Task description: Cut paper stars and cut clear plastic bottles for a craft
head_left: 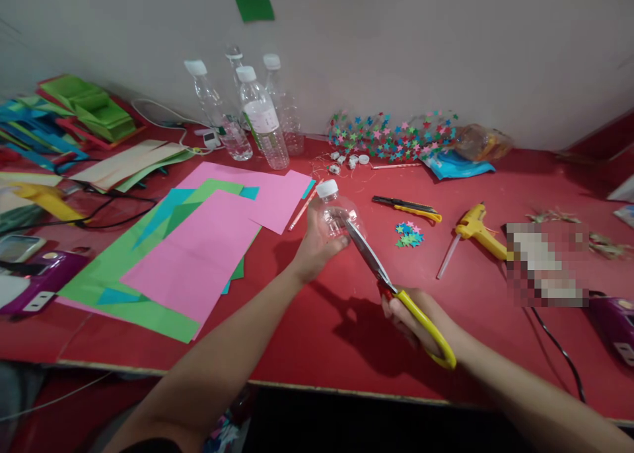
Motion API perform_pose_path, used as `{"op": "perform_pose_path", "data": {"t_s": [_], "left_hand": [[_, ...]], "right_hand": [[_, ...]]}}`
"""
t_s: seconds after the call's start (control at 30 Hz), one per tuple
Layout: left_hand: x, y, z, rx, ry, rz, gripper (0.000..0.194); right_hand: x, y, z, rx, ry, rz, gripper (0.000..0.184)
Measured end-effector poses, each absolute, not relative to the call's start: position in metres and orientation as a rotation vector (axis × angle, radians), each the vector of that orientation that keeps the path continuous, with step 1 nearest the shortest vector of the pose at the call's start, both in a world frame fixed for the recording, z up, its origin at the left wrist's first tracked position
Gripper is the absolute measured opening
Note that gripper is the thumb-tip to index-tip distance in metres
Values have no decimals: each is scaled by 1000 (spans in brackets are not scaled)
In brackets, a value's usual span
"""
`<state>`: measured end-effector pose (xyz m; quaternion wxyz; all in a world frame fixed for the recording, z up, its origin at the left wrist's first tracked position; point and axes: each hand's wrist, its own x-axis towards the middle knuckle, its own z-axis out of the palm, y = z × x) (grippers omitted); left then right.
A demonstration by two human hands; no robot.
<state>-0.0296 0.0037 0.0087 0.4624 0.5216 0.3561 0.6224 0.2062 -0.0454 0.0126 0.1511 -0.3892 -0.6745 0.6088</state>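
Observation:
My left hand (317, 245) grips the top part of a clear plastic bottle (341, 209) with a white cap, holding it above the red table. In my right hand (421, 317) is a pair of scissors (371, 258) with yellow and red handles. Their blades point up and left, and the tips meet the bottle's plastic; I cannot tell how far the blades are apart. Just right of the bottle lies a small heap of star-shaped paper pieces (409, 235). A box cutter (406, 207) rests behind that heap.
Several plastic bottles (265, 119) stand by the wall. Coloured paper sheets (193, 255) overlap on the left. A yellow glue gun (478, 232) with its cord lies to the right. Star-covered clear plastic (391, 136) sits at the back, beside a blue packet (458, 165).

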Motion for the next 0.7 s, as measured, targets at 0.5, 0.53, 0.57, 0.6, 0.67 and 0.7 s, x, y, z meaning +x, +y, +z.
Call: {"op": "perform_pose_path", "data": {"t_s": [0.5, 0.53, 0.57, 0.6, 0.67, 0.7], "left_hand": [[-39, 6, -1, 1414, 878, 1429, 64], [-38, 6, -1, 1409, 885, 1430, 64], [-36, 5, 0, 1399, 899, 1431, 64], [-34, 4, 0, 1385, 917, 1436, 64], [-29, 2, 1, 1359, 950, 1448, 64], [-28, 2, 2, 1351, 958, 1454, 64]], "right_hand": [[213, -38, 31, -1163, -1863, 1956, 59], [211, -38, 30, -1171, -1851, 1955, 59], [210, -39, 29, -1177, -1851, 1926, 58], [209, -40, 28, -1182, -1862, 1878, 57], [205, -41, 26, -1183, -1890, 1776, 56], [204, -42, 25, -1179, -1899, 1741, 56]]}}
